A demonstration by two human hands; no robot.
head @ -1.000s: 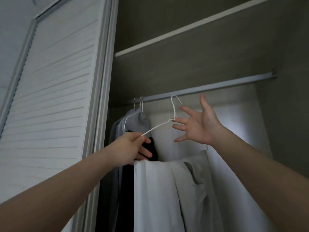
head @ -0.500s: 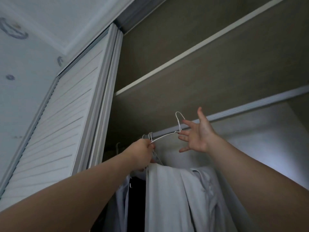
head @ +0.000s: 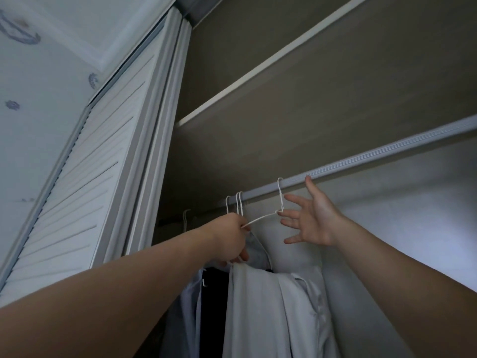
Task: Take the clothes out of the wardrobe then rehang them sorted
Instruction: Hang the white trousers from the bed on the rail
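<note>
A white wire hanger [head: 271, 215] carries a pale grey garment [head: 271, 311] that hangs down below it. Its hook reaches up to the grey wardrobe rail [head: 361, 161]. My left hand [head: 229, 236] grips the hanger's left shoulder wire. My right hand [head: 309, 220] is spread, its fingertips touching the hanger at the base of the hook and the thumb pointing up at the rail. To the left, several white hangers [head: 238, 202] sit on the rail with a grey-blue shirt [head: 188, 306] and a dark garment [head: 214, 306] below them.
A white louvred wardrobe door [head: 85, 182] stands at the left. A shelf [head: 271, 65] runs above the rail. The rail to the right of my right hand carries nothing, with the pale back wall [head: 413, 215] behind.
The view has tilted up. Both hands have lifted the hanger with the pale garment, and its hook has come up from below the rail to the rail itself.
</note>
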